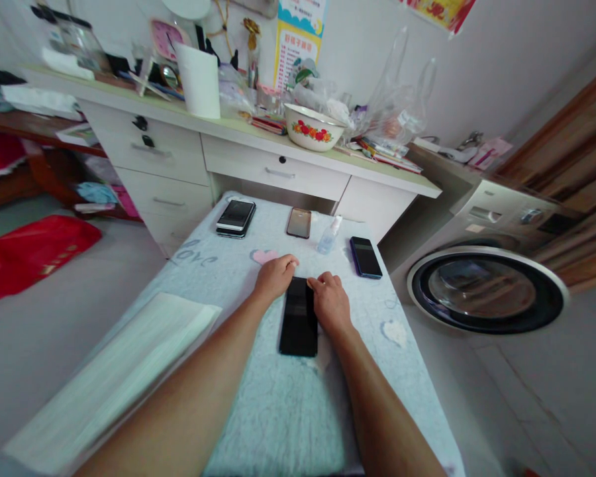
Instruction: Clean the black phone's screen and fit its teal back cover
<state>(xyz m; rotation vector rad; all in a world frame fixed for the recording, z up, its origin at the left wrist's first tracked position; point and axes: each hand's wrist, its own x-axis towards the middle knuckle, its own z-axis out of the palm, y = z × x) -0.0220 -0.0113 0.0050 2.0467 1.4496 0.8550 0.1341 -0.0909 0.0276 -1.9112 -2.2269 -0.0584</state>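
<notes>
A black smartphone (pixel 298 321) lies flat, screen up, on the patterned cloth between my forearms. My left hand (pixel 275 275) is closed just beyond its top left corner, thumb and finger pinched together; what they hold, if anything, is too small to make out. Curled at the upper right edge of the same phone, my right hand (pixel 332 301) has its fingertips on the corner. Farther back stand a clear spray bottle (pixel 330 236) and a brownish phone case (pixel 298 222). A dark blue-edged phone (pixel 365 257) rests to the right, and stacked phones (pixel 236 217) to the left.
The cloth-covered table (pixel 273 424) carries a pale folded cloth or paper (pixel 124 377) at left. Behind it, a white desk (pixel 278 169) holds a flowered enamel bowl (pixel 314 127), a paper roll (pixel 198 83) and plastic bags. A washing machine (pixel 481 232) stands at right.
</notes>
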